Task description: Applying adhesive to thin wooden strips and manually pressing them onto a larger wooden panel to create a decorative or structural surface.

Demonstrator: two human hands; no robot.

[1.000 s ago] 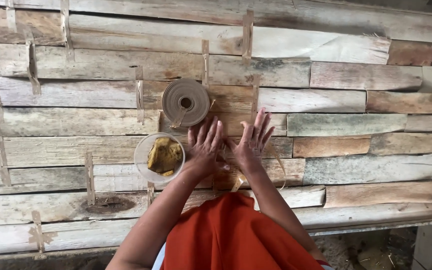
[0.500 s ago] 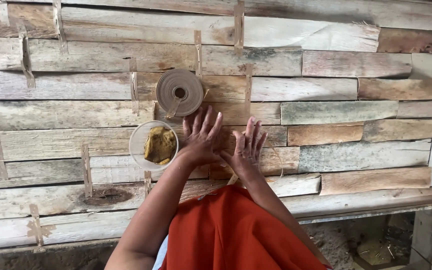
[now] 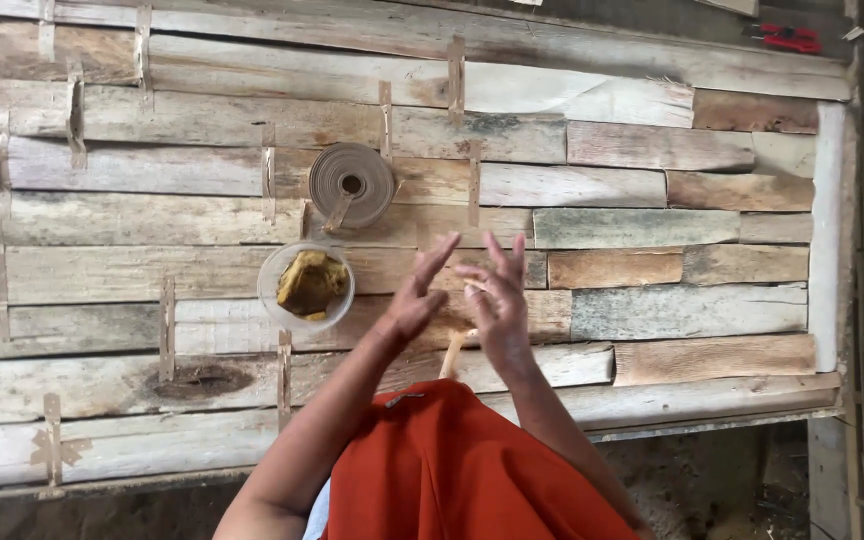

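Observation:
My left hand and my right hand hover close together over a surface of weathered wooden planks. Their fingers are spread and the palms are turned toward each other. Neither hand visibly grips anything. Just below them a pale, slightly tilted strip shows against the planks. A clear round bowl holding a yellow-brown sponge sits just left of my left hand. Beyond the bowl lies a roll of brown paper tape with a loose end hanging.
Short strips of brown tape bridge many plank joints. An orange garment covers my lap at the near edge. A red tool lies at the far right corner. Bare ground shows below the surface's right end.
Both hands lay flat on the planks with fingers spread; now they are lifted and turned palm to palm. The view has shifted slightly.

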